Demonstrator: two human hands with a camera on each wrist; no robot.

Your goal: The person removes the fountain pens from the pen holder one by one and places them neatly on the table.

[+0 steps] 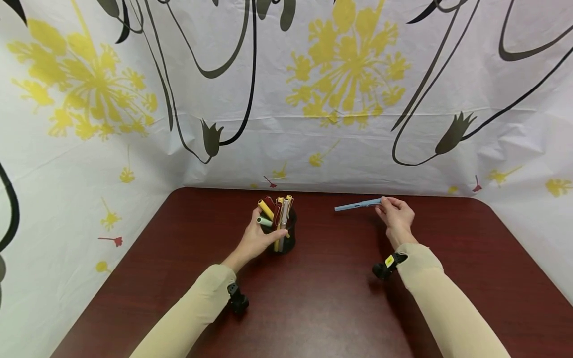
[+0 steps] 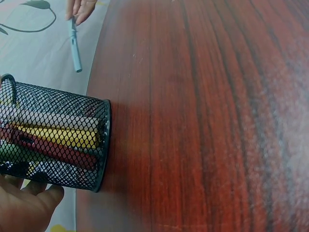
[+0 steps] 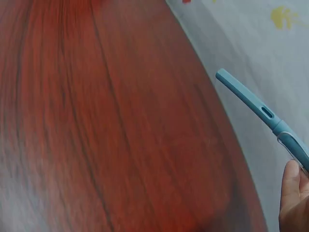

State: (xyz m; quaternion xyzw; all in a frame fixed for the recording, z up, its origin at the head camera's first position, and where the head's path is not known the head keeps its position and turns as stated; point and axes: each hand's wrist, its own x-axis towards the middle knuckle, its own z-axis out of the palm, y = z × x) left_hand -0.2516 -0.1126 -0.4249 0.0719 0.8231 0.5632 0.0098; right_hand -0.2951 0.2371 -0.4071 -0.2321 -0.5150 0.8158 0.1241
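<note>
My left hand (image 1: pixel 256 238) grips a black mesh pen holder (image 1: pixel 290 239), fingers around its far side and thumb across the near side. The holder stands upright with several pens in it, among them a yellow pen (image 1: pixel 266 209), a pale green one (image 1: pixel 264 222) and dark red ones. In the left wrist view, the mesh cup (image 2: pixel 53 176) shows the pens through its wall. To the right, my right hand (image 1: pixel 397 219) pinches a light blue pen (image 1: pixel 353 206) by its clip end. The right wrist view shows the blue pen (image 3: pixel 246 96) above the table edge, its metal clip near the thumb.
A dark red wood-grain table (image 1: pixel 331 298) with rounded far corners lies under both hands. Behind it hangs a white cloth (image 1: pixel 268 99) with yellow and grey plant patterns, close to the far edge. Black wrist cameras sit on both cream sleeves (image 1: pixel 192 308).
</note>
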